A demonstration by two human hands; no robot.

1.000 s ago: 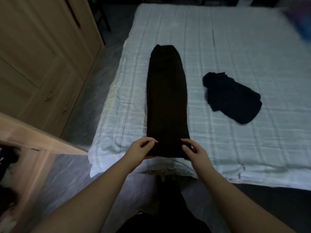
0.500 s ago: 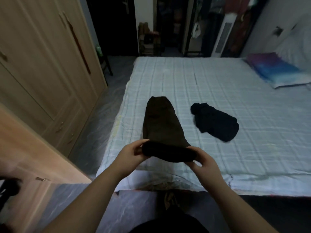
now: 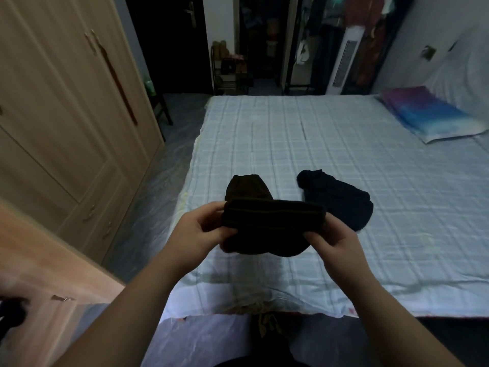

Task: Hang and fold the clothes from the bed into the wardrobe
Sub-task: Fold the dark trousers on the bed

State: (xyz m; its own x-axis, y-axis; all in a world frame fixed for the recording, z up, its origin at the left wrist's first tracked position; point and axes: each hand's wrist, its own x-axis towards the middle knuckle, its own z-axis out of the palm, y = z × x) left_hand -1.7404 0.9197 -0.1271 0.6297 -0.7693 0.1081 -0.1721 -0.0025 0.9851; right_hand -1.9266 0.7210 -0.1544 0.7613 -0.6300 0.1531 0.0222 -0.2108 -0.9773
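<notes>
Single head-worn, wide-angle view, looking forward and down from the foot edge of the pale checked bed (image 3: 304, 144), which fills the centre and right of the frame. The camera sits close above both forearms, which enter from the lower edge and meet at mid-frame. The light wooden panelled wardrobe (image 3: 66, 115) runs along the left side, bowed by lens distortion. A dark doorway (image 3: 169, 43) lies at upper centre, far from the lens. No second view exists, so no area is shared.

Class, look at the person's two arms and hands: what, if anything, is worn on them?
Both forearms are bare, with no sleeves in view. The left hand and right hand wear no gloves, and no rings, watch or bracelet can be seen in the dim light.
</notes>
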